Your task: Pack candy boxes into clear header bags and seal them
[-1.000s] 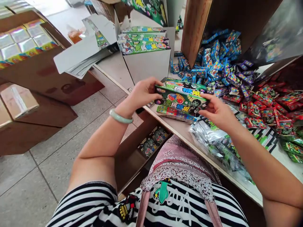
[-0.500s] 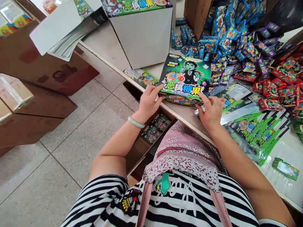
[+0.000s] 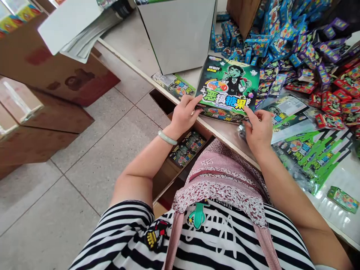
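since the frame of a second ago, the green-and-black box has been brought from a view of its front panel, with a strip of coloured packs below it, to one with its printed top facing up and that strip out of sight. it is rested on the worktop, close to the near edge, and its top is printed with a green-faced figure above large multicoloured characters. its near left corner is pinched between the thumb and fingers of the left hand, above whose wrist a pale green bangle is worn. its near right corner is pinched in the same way by the right hand. just beyond the box, a white-sided carton is stood, and beside its foot a flat printed sheet is laid. to the right, blue packs, purple packs and red packs are heaped. nearer on that side, green-edged bags are fanned out, with a single green pack set near them. at the upper left, a stack of white card is seen. below the worktop, printed boxes are contained in an open cardboard box. farther left, brown cartons are stacked on the tiled floor.
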Motion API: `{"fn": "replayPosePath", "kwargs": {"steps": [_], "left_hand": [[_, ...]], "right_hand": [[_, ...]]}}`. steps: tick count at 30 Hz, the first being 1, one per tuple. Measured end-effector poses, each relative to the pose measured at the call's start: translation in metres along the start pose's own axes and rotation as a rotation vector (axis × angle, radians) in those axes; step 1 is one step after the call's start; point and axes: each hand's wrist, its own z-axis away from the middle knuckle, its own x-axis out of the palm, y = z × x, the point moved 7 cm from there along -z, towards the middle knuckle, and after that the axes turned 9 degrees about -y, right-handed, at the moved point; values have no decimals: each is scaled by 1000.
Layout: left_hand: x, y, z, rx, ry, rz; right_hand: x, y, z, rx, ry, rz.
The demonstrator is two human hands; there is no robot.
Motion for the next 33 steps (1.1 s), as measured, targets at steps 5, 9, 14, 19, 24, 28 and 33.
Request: {"fn": "replayPosePath", "kwargs": {"steps": [5,9,14,19,24,28,33], "left_hand": [[-9,-2,8,-53,47,70],[-8,-4,8,-125,12,44],[-7,-4,2,-170,-8,29],[-8,-2,-1,-142,-22,2],[-1,-6,5,-123,-39,16],[4,-14,11,-219,-20,81],[5,-31,5,-385,86,242]], "right_hand": [[1,-1,1,33,-66,-97],[-1,-5,2,46,-99,-157],[-3,-7,0,29,-101,-195],[-1,-4,0,34,-108,-228],[4,-2,0,25,-126,-204],[6,-1,-1,17,-134,-173],[8,-2,1,-6,-153,-200]]}}
